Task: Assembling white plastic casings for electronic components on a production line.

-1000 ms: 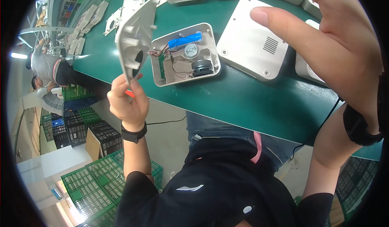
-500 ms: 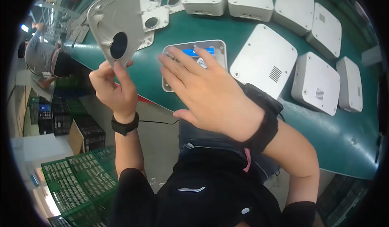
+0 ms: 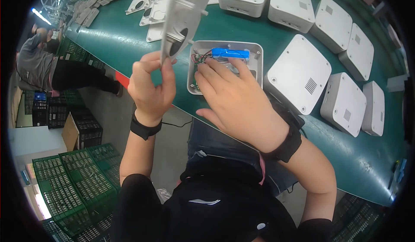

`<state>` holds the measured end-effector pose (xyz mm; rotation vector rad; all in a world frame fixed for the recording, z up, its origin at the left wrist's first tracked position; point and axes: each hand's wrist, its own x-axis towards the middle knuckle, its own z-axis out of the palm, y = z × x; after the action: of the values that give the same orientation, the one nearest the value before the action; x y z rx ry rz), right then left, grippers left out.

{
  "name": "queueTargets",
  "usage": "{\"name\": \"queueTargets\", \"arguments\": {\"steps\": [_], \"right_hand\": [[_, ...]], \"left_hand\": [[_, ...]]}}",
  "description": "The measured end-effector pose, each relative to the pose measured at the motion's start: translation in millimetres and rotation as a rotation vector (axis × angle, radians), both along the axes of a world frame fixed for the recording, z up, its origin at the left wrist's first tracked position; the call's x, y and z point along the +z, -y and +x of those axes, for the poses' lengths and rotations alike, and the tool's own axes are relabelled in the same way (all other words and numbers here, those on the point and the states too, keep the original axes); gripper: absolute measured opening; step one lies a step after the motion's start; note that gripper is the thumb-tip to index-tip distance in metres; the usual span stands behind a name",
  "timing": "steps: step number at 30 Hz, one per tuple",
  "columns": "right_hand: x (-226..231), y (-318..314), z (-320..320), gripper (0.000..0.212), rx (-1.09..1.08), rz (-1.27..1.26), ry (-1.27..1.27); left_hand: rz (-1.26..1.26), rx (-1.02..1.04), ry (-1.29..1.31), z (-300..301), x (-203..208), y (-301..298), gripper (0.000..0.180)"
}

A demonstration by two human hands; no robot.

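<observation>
My left hand (image 3: pixel 151 86) pinches the lower edge of a white plastic cover (image 3: pixel 188 8) with a dark round opening, holding it upright above the table's near edge. To its right lies an uncovered white plastic housing (image 3: pixel 260 65). Inside it are a blue wrapped cylinder (image 3: pixel 231 53), thin wires and part of a green circuit board (image 3: pixel 197 59). Over the housing, my right hand (image 3: pixel 246 108) has its fingers stretched out and spread, the tips down among the parts at the board. That hand hides much of the inside, so contact cannot be made out exactly.
Closed white boxes (image 3: pixel 298 74) stand on the green table (image 3: pixel 108 43) to the right and along the back. More loose covers (image 3: pixel 156 15) lie at the far left. Green crates (image 3: pixel 82 186) sit on the floor at left, where another person (image 3: pixel 36 62) bends by the table.
My view has shifted, so the table things appear farther right. My right fingers have lowered into the housing. The cover in my left hand has turned more edge-on.
</observation>
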<state>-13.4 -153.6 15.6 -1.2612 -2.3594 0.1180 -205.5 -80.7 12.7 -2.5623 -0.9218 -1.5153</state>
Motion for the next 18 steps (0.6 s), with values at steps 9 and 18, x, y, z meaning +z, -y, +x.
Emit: {"name": "queueTargets", "arguments": {"steps": [9, 18], "right_hand": [[-2.6, 0.8, -0.7, 0.058, -0.037, 0.026, -0.058], [-16.3, 8.2, -10.2, 0.063, -0.099, 0.04, -0.106]], "left_hand": [[0.202, -0.041, -0.263, 5.5, 11.7, 0.7, 0.02], [0.175, -0.139, -0.424, -2.3, 21.1, -1.6, 0.021]]}}
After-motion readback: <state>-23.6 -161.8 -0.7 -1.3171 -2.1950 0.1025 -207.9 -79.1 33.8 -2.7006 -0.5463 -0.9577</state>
